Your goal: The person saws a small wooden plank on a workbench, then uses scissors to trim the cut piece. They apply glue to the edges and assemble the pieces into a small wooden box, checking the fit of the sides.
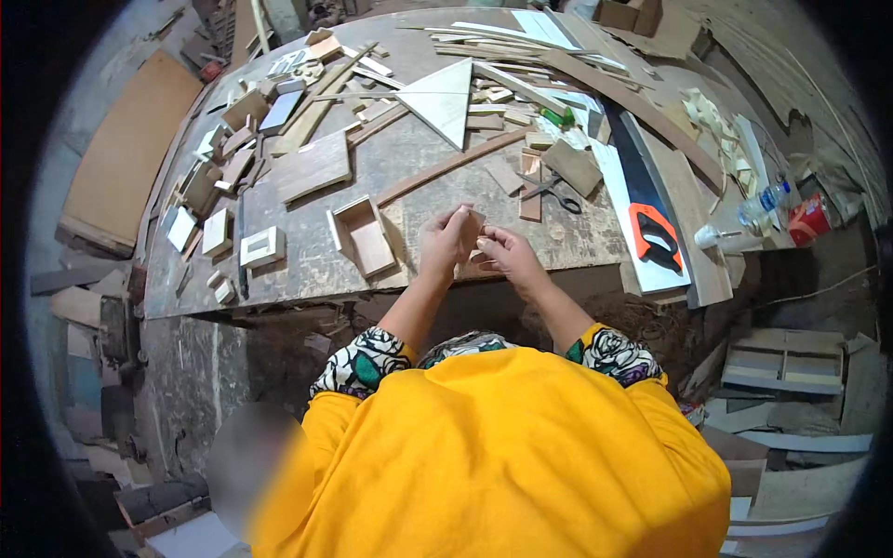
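Your left hand [446, 244] is pinched closed on a small flat brown piece [477, 221], probably wood, held up over the near edge of the workbench [581, 244]. Your right hand [513, 256] has its fingertips drawn narrow at the piece's lower end; whether they grip it you can't tell from here. The work looks partway: that piece is loose, not fixed to anything, while the open wooden box [374, 244] beside your left hand already has walls standing. Farther out lie scissors [558, 192] and an orange-handled handsaw [657, 236].
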`<state>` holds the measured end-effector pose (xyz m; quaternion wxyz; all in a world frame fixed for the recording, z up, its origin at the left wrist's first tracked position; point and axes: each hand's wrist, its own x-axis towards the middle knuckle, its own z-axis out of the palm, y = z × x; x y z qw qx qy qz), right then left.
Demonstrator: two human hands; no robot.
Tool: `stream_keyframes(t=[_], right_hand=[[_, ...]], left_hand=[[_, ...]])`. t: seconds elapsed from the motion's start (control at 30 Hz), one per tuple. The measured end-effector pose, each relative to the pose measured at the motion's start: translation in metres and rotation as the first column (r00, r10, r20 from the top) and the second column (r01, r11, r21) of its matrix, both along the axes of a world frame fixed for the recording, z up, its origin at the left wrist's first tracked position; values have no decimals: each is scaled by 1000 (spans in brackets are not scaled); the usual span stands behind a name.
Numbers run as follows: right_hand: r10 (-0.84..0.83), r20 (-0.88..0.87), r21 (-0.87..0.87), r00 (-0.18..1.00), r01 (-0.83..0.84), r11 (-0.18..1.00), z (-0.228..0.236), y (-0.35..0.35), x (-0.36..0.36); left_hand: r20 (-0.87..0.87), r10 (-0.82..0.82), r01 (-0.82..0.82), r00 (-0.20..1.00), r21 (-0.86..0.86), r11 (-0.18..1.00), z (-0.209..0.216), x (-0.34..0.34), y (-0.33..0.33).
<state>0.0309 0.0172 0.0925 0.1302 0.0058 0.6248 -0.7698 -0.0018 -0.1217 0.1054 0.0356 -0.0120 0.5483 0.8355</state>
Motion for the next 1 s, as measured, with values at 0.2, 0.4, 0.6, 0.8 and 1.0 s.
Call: stream_keyframes(t=[0.2, 0.4, 0.6, 0.8, 1.0], right_hand=[[-31, -259, 137, 965, 68, 988, -39, 17, -18], [165, -406, 431, 899, 29, 902, 0, 17, -47], [248, -709, 700, 661, 615, 362, 1, 125, -135], [398, -207, 959, 894, 105, 262, -32, 264, -192], [169, -464, 860, 869, 488, -147, 33, 167, -206]], left_hand=[[103, -106, 116, 989, -95, 989, -20, -3, -6], [147, 50, -50, 988, -7, 999, -9, -25, -5], [199, 210, -208, 957, -33, 978, 1, -51, 6], [153, 45, -36, 987, -63, 997, -4, -63, 14], [126, 121, -100, 985, -160, 982, 22, -12, -5]])
